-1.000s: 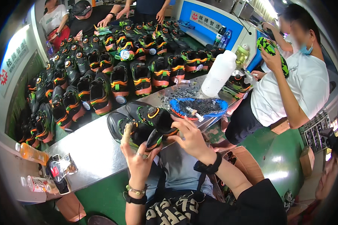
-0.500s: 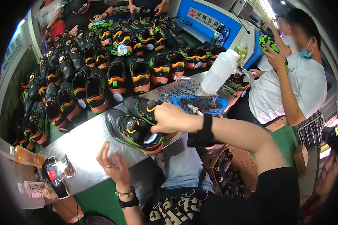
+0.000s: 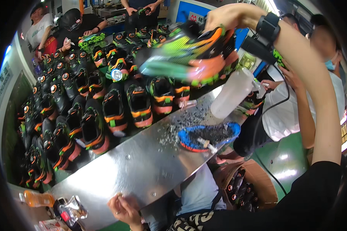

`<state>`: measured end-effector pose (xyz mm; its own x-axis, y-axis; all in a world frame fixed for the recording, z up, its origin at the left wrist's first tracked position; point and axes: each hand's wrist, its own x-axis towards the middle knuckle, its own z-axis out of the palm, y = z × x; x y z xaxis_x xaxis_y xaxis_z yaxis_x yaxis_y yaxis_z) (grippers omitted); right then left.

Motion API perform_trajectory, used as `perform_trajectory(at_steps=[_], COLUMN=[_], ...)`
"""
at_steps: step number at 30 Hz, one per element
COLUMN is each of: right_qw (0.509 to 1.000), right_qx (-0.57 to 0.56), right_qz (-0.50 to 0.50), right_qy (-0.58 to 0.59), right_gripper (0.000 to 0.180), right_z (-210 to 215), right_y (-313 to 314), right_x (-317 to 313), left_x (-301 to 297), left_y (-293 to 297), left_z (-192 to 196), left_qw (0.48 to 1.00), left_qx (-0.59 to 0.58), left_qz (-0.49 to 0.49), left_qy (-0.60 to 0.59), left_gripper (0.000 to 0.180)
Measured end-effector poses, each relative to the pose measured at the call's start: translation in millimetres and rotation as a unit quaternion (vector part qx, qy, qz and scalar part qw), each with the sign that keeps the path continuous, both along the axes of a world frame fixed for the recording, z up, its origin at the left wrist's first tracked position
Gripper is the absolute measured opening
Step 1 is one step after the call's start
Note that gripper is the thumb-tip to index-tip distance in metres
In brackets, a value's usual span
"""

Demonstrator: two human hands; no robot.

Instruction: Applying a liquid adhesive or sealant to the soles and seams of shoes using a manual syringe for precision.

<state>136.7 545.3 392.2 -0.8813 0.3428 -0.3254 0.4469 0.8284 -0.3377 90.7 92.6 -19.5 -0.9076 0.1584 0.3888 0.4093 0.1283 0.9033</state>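
My right hand (image 3: 229, 15) is raised high at the top of the view and grips a black shoe with green and orange trim (image 3: 189, 54), blurred by motion, above the rows of shoes. A black watch is on that wrist. My left hand (image 3: 124, 208) is low at the near edge of the shiny metal worktable (image 3: 142, 169), fingers curled, holding nothing that I can make out.
Many matching black, orange and green shoes (image 3: 104, 107) stand in rows on the belt beyond the table. A blue dish of dark scraps (image 3: 208, 136) and a white plastic bottle (image 3: 231, 94) sit at the right. Other people work at the far end and at the right. A box of shoes (image 3: 243, 188) sits below.
My right hand lifted the shoe from the worktable up and away over the rows. My left hand dropped to the table's near edge.
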Motion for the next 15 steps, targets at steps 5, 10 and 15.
perform_trajectory(at_steps=[5, 10, 15], right_qw=[0.948, 0.941, 0.863], right_qx=[0.254, 0.166, 0.47], right_qz=[-0.182, -0.295, -0.179], right_qy=[-0.062, 0.012, -0.048], right_gripper=[0.038, 0.036, 0.065], right_z=[6.5, -40.3, -93.3], right_y=[155.9, 305.5, 416.6], right_x=[-17.9, -23.8, -49.3], left_x=[-1.0, 1.6, 8.1], left_y=[4.4, 19.1, 29.7], left_z=[-2.8, 4.8, 15.9], left_qw=[0.991, 0.991, 0.98], left_qx=[-0.13, -0.132, -0.177], left_qz=[-0.001, 0.009, 0.058], left_qy=[-0.013, 0.012, -0.067], left_gripper=[0.009, 0.007, 0.009])
